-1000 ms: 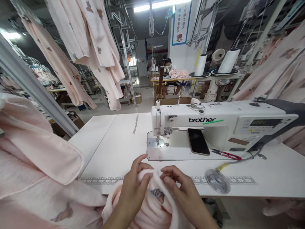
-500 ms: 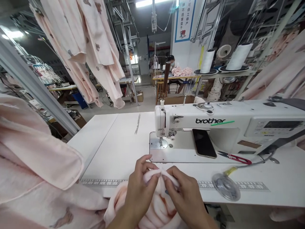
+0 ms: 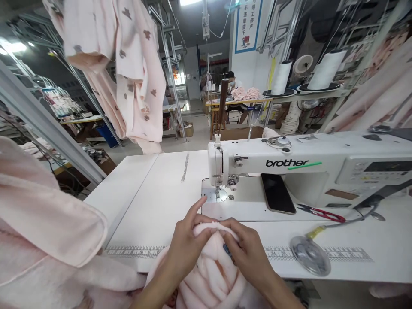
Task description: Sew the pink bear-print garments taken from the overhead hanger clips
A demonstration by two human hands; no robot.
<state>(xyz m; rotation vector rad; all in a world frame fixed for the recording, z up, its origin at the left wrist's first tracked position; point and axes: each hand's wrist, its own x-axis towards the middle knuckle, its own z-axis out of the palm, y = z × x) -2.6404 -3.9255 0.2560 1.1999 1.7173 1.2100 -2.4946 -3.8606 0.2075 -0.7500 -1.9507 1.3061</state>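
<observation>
Right hand [image 3: 250, 249] now pinches the pink cloth [image 3: 209, 271]
It was off the edge before (the left hand [image 3: 186, 241] has raised its forefinger).

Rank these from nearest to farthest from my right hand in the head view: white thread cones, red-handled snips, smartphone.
1. Smartphone: ahead, slightly right of the right hand.
2. Red-handled snips: farther right.
3. White thread cones: far back, beyond both.

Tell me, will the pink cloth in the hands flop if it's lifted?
Probably floppy: the pink cloth bunches in loose folds below the left hand and right hand. It likely won't slip much, since it looks fuzzy, not shiny. It probably wouldn't roll, being a soft, crumpled bunch.
</observation>
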